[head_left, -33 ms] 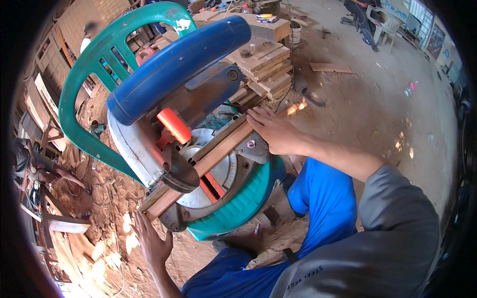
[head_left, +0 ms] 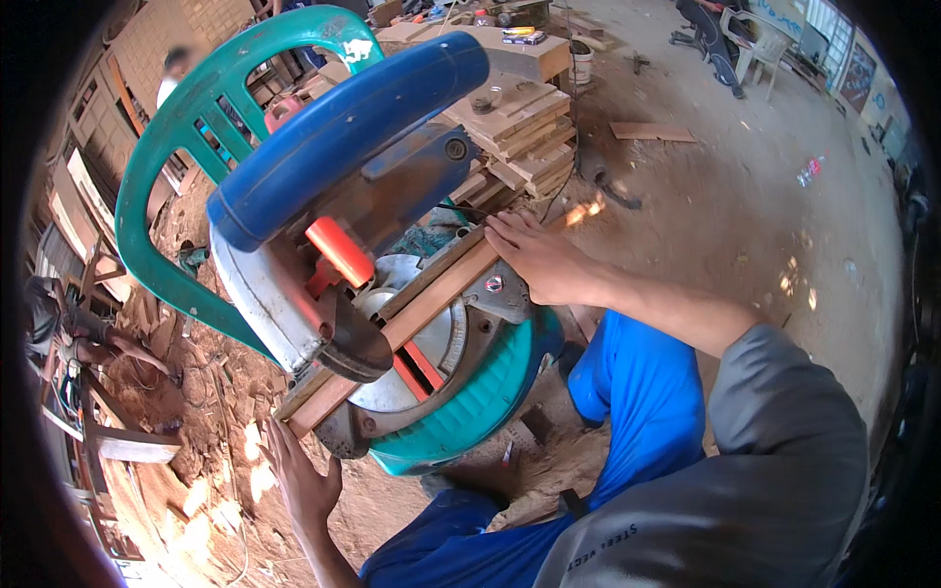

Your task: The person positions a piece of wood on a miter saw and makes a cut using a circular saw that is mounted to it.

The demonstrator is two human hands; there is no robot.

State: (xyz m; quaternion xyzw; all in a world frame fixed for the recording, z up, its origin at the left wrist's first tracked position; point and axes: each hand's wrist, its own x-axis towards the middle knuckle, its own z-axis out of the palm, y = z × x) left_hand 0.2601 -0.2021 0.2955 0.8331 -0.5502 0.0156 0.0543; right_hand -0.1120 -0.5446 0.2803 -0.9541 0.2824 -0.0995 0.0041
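A reddish wooden strip lies across the round metal base of a miter saw, along its fence. My right hand is closed over the strip's far right end, its fingers curled across the top. At the near left end, my left hand is open, fingers stretched and thumb apart, the fingertips at the strip's end. Between my hands stands the saw head with its blue cover and orange handle. The blade's lower part is hidden behind the guard. A green plastic chair carries the saw on its seat.
Stacked boards stand beyond the saw, near a white bucket. A loose board lies on the dusty floor at the right. Wood scraps and cords litter the left, where another person's leg shows.
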